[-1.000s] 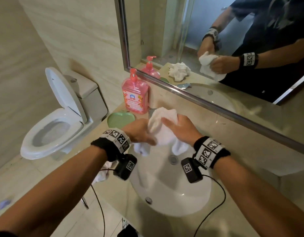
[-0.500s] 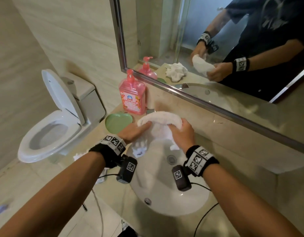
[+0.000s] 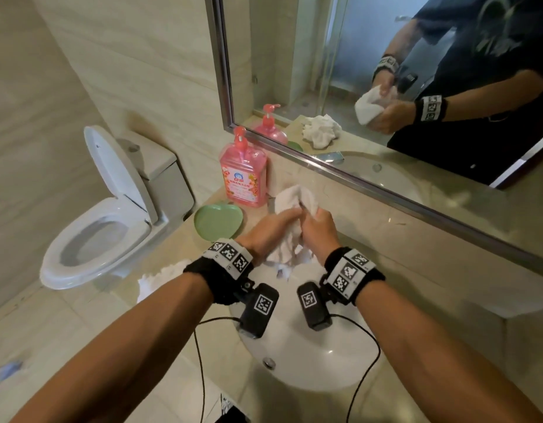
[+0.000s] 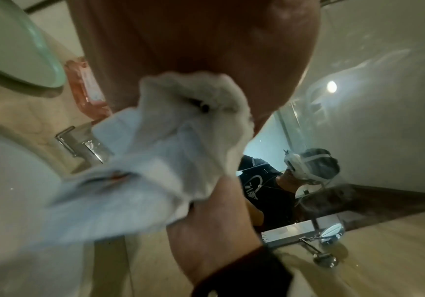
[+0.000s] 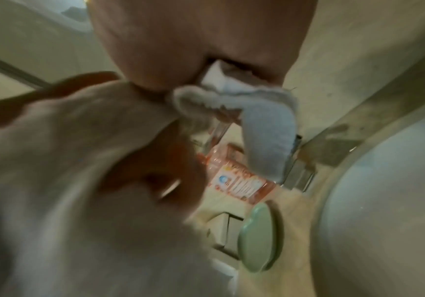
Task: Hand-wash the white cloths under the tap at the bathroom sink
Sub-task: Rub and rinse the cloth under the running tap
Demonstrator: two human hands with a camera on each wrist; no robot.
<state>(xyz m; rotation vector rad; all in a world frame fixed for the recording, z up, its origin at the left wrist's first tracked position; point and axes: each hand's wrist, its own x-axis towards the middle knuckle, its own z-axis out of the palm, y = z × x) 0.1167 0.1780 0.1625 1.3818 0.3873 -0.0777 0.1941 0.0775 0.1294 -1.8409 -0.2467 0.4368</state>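
Both hands meet over the back of the white sink (image 3: 310, 361). The left hand (image 3: 271, 230) and right hand (image 3: 320, 232) each have their fingers curled tight around one bunched white cloth (image 3: 294, 199), which bulges beyond the fingertips and trails below the palms. Left of the fingers on the bench (image 3: 416, 270) stand a pink soap bottle (image 3: 243, 178) and a green dish (image 3: 218, 222); the tap (image 4: 84, 144) sits just behind the cloth.

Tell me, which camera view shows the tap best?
The left wrist view: the chrome tap shows clearly, partly behind the white cloth. In the head view the cloth hides it. The right wrist view is too blurred to tell.
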